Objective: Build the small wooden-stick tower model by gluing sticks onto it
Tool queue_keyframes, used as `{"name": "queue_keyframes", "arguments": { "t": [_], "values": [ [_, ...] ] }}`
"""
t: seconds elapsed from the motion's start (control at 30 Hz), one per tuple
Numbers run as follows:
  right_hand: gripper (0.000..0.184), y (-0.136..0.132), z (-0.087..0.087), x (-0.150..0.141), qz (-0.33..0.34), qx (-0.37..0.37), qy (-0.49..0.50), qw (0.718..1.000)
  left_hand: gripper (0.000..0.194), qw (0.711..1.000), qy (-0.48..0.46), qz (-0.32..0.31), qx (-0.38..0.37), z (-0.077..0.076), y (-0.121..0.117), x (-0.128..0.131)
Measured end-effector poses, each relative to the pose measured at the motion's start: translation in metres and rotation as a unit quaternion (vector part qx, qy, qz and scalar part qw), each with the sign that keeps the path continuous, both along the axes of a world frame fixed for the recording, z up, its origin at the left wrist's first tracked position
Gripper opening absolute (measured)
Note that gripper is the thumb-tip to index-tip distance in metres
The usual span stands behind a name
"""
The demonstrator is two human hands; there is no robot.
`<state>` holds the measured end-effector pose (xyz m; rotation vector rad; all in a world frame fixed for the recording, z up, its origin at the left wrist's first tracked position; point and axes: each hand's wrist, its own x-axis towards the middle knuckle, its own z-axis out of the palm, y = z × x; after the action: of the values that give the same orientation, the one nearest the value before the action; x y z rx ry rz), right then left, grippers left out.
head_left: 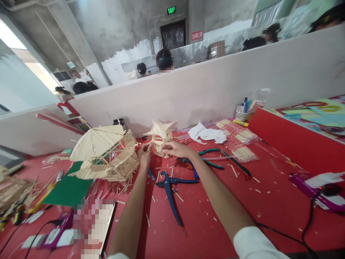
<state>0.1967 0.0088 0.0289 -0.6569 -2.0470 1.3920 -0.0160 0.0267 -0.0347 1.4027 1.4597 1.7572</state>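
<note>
The little stick house point(161, 132) stands at the back of the desk point(161, 241), beside the big stick house point(98, 144). Its roof and sides look mostly made. What is left is hard to see. The left hand point(145, 154) and right hand point(178, 148) are close around it, fingers bent. I cannot tell if they grip anything. Spare sticks point(244, 153) lie in bags.

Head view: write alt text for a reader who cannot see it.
A person's left hand and right hand are at a small roofed model of thin wooden sticks on a red table strewn with stick scraps. A larger stick model stands to the left, and a blue plier-like tool lies nearer the camera.
</note>
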Motion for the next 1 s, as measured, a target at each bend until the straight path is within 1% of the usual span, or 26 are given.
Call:
{"name": "queue_keyframes", "arguments": {
  "t": [0.23,0.37,0.53,0.7,0.83,1.0],
  "values": [
    [0.018,0.0051,-0.0058,-0.0002,0.005,0.014,-0.006,1.000,0.024,0.999,0.035,0.012,0.002,-0.0006,0.0015,-0.0014],
    [0.016,0.0072,-0.0081,-0.0013,0.006,0.015,-0.006,1.000,0.024,0.999,0.049,0.010,0.006,-0.0023,0.0040,-0.0044],
    [0.015,0.0050,-0.0047,-0.0003,0.001,0.035,-0.013,0.999,0.024,0.998,0.069,0.009,0.010,-0.0002,0.0035,-0.0048],
    [0.013,0.0033,-0.0016,0.0013,0.002,0.022,-0.018,1.000,0.026,0.997,0.071,0.020,0.005,0.0028,0.0039,-0.0035],
    [0.015,0.0025,-0.0003,0.0019,0.005,0.020,-0.014,1.000,0.026,0.998,0.063,0.011,0.005,0.0058,0.0029,-0.0009],
    [0.018,0.0036,0.0004,0.0055,0.016,0.013,-0.004,1.000,0.022,0.998,0.053,0.005,-0.023,0.0048,-0.0043,-0.0013]
  ]
}}
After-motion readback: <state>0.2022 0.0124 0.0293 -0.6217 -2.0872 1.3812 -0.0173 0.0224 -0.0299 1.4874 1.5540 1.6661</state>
